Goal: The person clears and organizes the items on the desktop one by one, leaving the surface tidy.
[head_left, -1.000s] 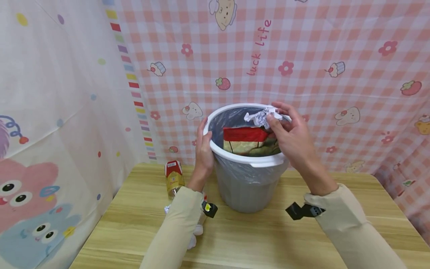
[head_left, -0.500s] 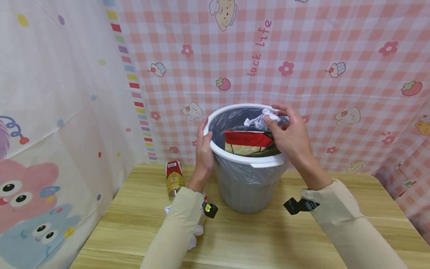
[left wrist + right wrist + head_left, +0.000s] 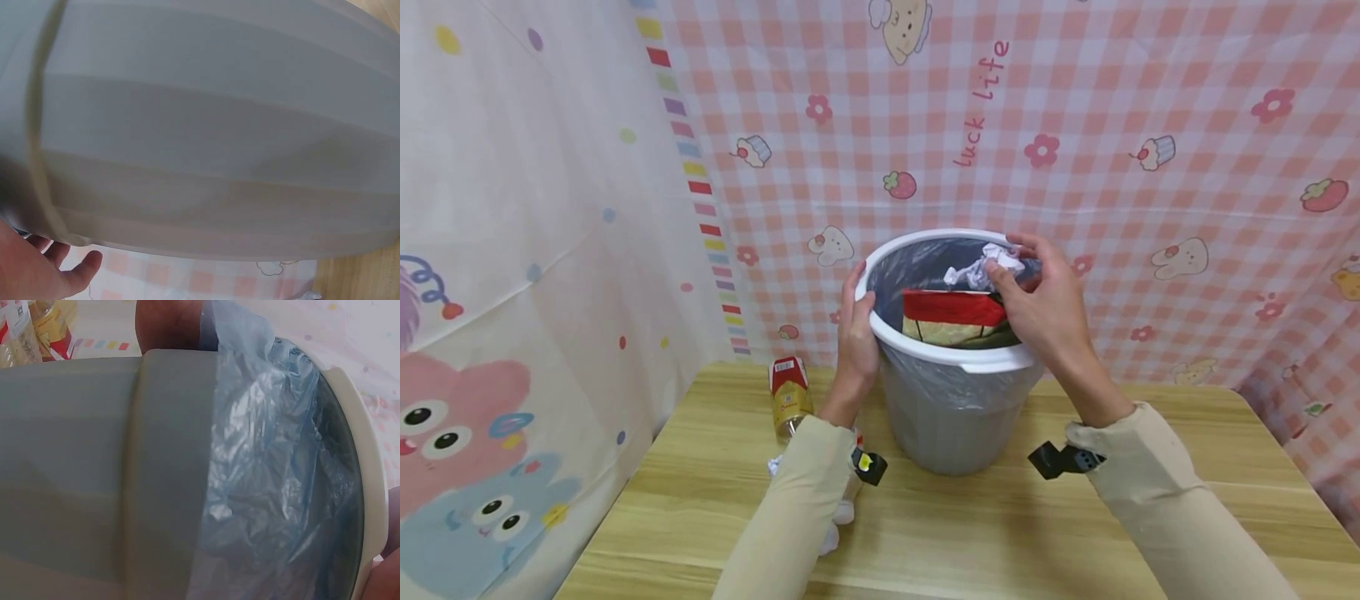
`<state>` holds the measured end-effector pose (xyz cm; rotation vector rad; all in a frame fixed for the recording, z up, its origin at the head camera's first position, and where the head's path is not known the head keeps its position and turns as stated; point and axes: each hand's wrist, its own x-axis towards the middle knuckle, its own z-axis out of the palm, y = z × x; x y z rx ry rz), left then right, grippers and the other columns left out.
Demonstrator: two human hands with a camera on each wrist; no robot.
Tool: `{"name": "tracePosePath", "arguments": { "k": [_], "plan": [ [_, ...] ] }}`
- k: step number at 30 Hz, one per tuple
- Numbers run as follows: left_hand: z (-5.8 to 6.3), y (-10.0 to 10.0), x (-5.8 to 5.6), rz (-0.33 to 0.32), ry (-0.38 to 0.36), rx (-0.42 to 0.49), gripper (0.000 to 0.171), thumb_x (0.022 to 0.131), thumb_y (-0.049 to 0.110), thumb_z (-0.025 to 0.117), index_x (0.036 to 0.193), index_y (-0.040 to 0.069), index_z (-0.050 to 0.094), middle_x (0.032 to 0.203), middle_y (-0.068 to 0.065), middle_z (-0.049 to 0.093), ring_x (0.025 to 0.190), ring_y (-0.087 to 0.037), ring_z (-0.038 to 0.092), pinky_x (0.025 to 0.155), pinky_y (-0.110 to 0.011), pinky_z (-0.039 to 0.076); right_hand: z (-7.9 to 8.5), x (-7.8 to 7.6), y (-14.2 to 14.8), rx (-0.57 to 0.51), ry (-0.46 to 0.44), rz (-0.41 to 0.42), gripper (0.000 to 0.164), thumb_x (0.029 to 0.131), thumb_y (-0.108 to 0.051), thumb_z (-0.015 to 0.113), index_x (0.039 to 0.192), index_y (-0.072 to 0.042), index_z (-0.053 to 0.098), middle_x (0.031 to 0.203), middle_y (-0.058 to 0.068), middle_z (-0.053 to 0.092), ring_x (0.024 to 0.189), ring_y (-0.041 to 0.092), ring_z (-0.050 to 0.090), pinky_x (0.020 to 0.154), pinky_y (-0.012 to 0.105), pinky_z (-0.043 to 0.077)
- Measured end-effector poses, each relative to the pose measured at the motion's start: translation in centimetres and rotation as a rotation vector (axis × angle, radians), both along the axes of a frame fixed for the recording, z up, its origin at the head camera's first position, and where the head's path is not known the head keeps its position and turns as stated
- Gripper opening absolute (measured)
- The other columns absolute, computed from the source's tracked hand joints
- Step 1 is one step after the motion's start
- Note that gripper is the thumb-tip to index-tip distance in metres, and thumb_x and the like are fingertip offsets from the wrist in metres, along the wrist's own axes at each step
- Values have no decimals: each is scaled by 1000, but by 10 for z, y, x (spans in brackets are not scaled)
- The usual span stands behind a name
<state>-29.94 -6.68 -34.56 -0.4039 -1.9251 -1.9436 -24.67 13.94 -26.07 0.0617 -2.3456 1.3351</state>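
Observation:
A grey trash bin (image 3: 955,425) with a white rim and a thin plastic liner (image 3: 269,437) stands upright on the table. My left hand (image 3: 855,350) grips its left rim, thumb over the inside edge, fingers along the outside. In the left wrist view the bin's grey wall fills most of the picture. At the right rim, my right hand (image 3: 1052,317) pinches a crumpled white paper (image 3: 977,273), thumb across it, fingers toward the back rim. Below the paper, inside the bin, lies a red, cream and green package (image 3: 951,308), its right end hidden by the hand.
A red and yellow carton (image 3: 790,392) lies on the wooden table (image 3: 940,542) left of the bin. Crumpled white paper (image 3: 829,540) and other items lie partly hidden under the left sleeve. A pink checked cloth (image 3: 1105,192) hangs close behind the bin.
My right hand has shifted slightly left and inward with the thumb further over the paper. The red package sits a little lower in the bin. My left hand stays on the rim.

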Motion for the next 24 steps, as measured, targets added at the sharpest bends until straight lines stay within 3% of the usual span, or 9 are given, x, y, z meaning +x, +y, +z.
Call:
{"name": "tracePosePath", "arguments": {
  "k": [9, 19, 24],
  "plan": [
    [2, 2, 1, 0, -3, 10, 52, 101, 31, 30, 154, 26, 26, 156, 5, 34, 141, -14, 37, 117, -44, 29, -1, 0, 1, 0, 28, 6, 56, 94, -41, 64, 144, -20, 49, 139, 10, 53, 88, 24, 56, 71, 29, 50],
    [1, 1, 2, 2, -10, 20, 55, 101, 28, 28, 155, 18, 24, 157, 4, 34, 141, -15, 36, 117, -42, 28, -2, 2, 2, -9, 15, 11, 58, 94, -42, 63, 146, -22, 46, 141, 9, 51, 83, 22, 54, 66, 22, 50],
    [1, 2, 2, 0, -10, 17, 55, 101, 29, 29, 155, 19, 24, 157, 4, 34, 141, -16, 36, 117, -44, 28, -1, 3, 4, -44, 11, 25, 56, 95, -42, 63, 145, -23, 47, 138, 7, 52, 83, 21, 53, 65, 22, 50]
  ]
}}
